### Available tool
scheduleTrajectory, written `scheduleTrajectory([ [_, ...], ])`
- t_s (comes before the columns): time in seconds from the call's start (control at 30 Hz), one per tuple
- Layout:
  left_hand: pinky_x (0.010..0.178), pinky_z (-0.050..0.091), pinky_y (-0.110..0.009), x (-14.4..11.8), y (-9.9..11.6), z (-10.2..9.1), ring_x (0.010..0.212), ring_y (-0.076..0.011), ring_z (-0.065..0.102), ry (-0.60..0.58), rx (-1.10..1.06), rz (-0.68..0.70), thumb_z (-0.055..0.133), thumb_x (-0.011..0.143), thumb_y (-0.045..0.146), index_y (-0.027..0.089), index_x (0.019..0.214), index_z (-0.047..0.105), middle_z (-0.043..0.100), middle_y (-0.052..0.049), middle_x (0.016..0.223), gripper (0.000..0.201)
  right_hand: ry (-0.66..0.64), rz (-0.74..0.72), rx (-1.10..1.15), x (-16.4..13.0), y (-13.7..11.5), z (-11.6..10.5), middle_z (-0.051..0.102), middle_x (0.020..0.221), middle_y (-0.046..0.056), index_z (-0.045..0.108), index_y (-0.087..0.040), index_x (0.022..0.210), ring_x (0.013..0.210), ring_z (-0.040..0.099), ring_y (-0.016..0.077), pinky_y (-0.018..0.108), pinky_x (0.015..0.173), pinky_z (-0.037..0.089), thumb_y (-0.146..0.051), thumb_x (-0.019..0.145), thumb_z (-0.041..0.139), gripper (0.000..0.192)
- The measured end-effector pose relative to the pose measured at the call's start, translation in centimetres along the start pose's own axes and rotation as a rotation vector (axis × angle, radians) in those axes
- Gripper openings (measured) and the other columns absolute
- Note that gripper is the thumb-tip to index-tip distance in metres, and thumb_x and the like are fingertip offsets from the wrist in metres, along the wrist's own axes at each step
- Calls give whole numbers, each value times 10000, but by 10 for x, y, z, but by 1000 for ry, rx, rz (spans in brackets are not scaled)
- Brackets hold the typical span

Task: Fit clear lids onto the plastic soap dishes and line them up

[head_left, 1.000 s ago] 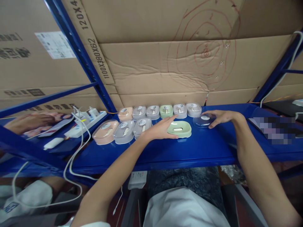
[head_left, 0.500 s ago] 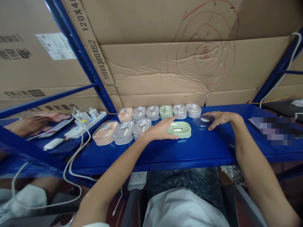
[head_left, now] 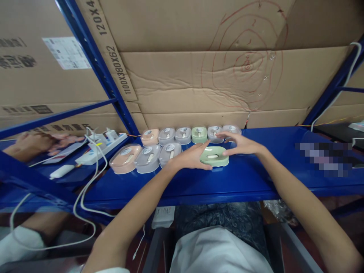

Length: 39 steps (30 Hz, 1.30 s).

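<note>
Nine lidded cases (head_left: 170, 151), one open green tray (head_left: 214, 156).

The right hand (head_left: 241, 146) no longer rests well to the right on the blue shelf (head_left: 256, 178); it now hangs over the right end of the open green tray (head_left: 214, 156), fingers spread. The clear lid (head_left: 241, 151) that lay flat under that hand earlier has left its spot and is now barely visible beneath the palm, close above the tray. On the far left, another person's hand (head_left: 28, 143) has drawn back slightly.
</note>
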State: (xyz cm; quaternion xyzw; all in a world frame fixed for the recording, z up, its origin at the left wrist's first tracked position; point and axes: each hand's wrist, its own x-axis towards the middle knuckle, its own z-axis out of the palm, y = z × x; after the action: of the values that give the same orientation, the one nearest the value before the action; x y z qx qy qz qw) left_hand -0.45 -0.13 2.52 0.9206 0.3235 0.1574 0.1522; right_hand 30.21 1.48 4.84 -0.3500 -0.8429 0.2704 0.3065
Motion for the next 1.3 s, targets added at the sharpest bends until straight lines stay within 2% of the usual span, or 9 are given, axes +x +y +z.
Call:
scheduleTrajectory([
  [0.07, 1200, 465, -589, 1, -1, 1, 1491, -442, 538, 13, -11, 42, 873, 758, 592, 263, 1660, 369, 592, -153, 1590, 1084, -102, -54, -13, 6, 0, 26, 614, 1583, 88, 571, -328, 1561, 1477, 559, 376, 580, 1255, 447, -604, 740, 923, 935],
  [0.13, 1193, 467, -600, 2, -1, 2, 1436, -431, 581, 25, -11, 69, 873, 754, 513, 253, 1620, 423, 617, -148, 1550, 1010, -148, -90, -47, 10, 4, 46, 592, 1603, 105, 519, -307, 1598, 1476, 561, 385, 587, 1259, 443, -594, 686, 964, 1054],
  [0.2, 1179, 476, -609, 4, 1, 2, 1382, -426, 611, 31, -7, 71, 858, 752, 463, 246, 1563, 489, 646, -139, 1499, 917, -137, -125, -78, 11, 9, 59, 589, 1603, 120, 482, -298, 1617, 1457, 578, 393, 598, 1246, 455, -586, 669, 980, 1108],
  [0.27, 1167, 484, -610, 4, 2, 3, 1347, -423, 625, 28, -1, 63, 847, 756, 449, 239, 1507, 540, 666, -135, 1456, 838, -118, -147, -104, 11, 11, 64, 609, 1575, 131, 486, -290, 1606, 1426, 604, 398, 609, 1221, 474, -579, 689, 972, 1078],
  [0.43, 1135, 503, -595, 5, 0, 3, 1281, -413, 650, 16, 16, 36, 842, 761, 488, 246, 1378, 638, 714, -110, 1337, 693, -106, -148, -123, 11, 12, 63, 677, 1481, 121, 557, -293, 1537, 1339, 664, 390, 606, 1156, 526, -583, 711, 957, 963],
  [0.67, 1118, 520, -592, 7, -5, 4, 1265, -408, 667, 35, 2, 20, 883, 726, 526, 263, 1377, 651, 722, -99, 1333, 740, -83, -153, -97, 12, 14, 66, 694, 1456, 112, 580, -289, 1507, 1326, 672, 384, 584, 1141, 534, -581, 681, 973, 960],
  [0.93, 1107, 538, -568, 6, -5, 3, 1224, -392, 693, 48, 16, 23, 918, 713, 494, 234, 1325, 680, 739, -107, 1300, 706, -76, -129, -48, 11, 14, 67, 697, 1449, 110, 592, -273, 1487, 1305, 681, 375, 565, 1134, 536, -573, 672, 976, 950],
  [1.13, 1127, 512, -604, 6, -6, 4, 1292, -412, 643, 37, 45, 29, 902, 724, 514, 249, 1357, 651, 724, -110, 1327, 731, -76, -133, -52, 12, 14, 67, 702, 1436, 111, 586, -272, 1496, 1292, 686, 368, 551, 1123, 545, -566, 668, 981, 963],
  [1.3, 1141, 491, -594, 7, -8, 6, 1314, -425, 625, 24, 50, 22, 901, 724, 498, 213, 1346, 653, 712, -139, 1336, 728, -69, -129, -34, 11, 15, 67, 695, 1438, 112, 577, -259, 1499, 1287, 688, 361, 535, 1118, 552, -557, 678, 981, 963],
])
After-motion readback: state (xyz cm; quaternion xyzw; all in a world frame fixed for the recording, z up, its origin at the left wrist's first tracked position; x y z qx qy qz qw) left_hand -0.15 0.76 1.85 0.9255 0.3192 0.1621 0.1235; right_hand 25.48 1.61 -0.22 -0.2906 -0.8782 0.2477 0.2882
